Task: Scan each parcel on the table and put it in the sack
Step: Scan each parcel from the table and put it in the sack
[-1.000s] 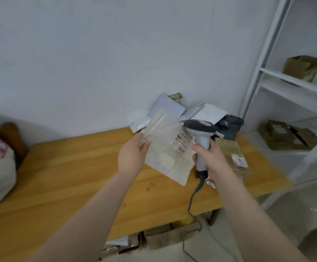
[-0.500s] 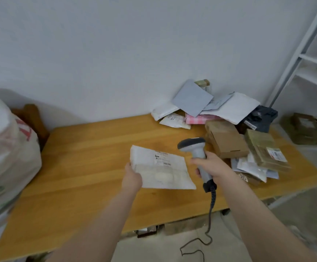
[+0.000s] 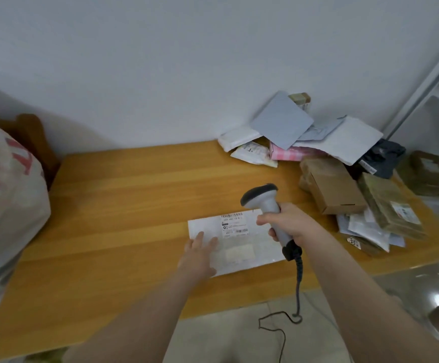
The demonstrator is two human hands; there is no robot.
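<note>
A flat white parcel (image 3: 242, 241) with a printed label lies on the wooden table (image 3: 124, 205), label side up. My left hand (image 3: 198, 254) rests on its left part with straight fingers. My right hand (image 3: 289, 222) grips the handle of a grey barcode scanner (image 3: 264, 197), whose dark head hangs just above the parcel's upper right corner. The scanner's cable (image 3: 295, 284) drops over the table's front edge. A large white sack (image 3: 6, 205) with red print bulges at the table's left end.
A heap of parcels fills the table's right end: a cardboard box (image 3: 336, 191), grey envelopes (image 3: 282, 120), a pink checked packet (image 3: 289, 154), a dark bag (image 3: 382, 158). A white shelf frame (image 3: 428, 82) stands at the right. The wall runs behind the table.
The parcel went from being held up in my left hand to lying flat on the table. My left hand now rests on it. The scanner stayed in my right hand, close above it.
</note>
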